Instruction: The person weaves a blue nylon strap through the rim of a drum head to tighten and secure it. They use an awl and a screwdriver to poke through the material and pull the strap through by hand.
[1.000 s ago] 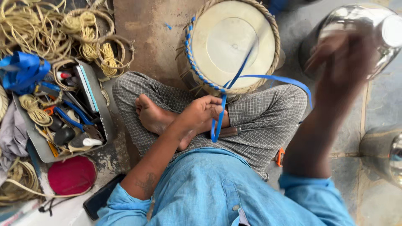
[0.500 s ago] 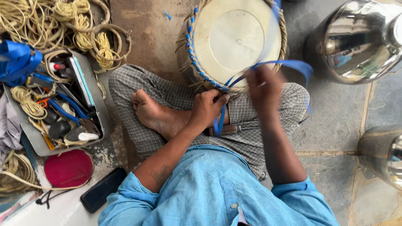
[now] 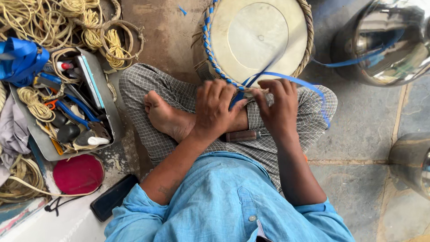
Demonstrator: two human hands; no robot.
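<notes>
we sit cross-legged on the stone floor (image 3: 363, 121) with the round metal vessel (image 3: 257, 38) resting bottom-up against our shins, its rim wrapped in a rope ring (image 3: 308, 27). the step in hand, as we judge it, is binding that ring with the blue plastic strap (image 3: 295, 81): blue wraps already run along the rim's left and near edge, while the right side is bare rope. our left hand (image 3: 215, 110) is closed at the near rim, its grip pinched on the strap where it meets the rope. our right hand (image 3: 278, 105) is just beside it, fingers curled over the same spot; we cannot tell whether it truly clamps the strap, though the loose length loops out from under it toward the right knee. a brown-handled tool (image 3: 244, 135) lies across our lap, untouched. the next move seems to call for snug tension and threading the free end under the rope without slackening the last wrap. a tray of tools (image 3: 105, 107) sits at our left.
</notes>
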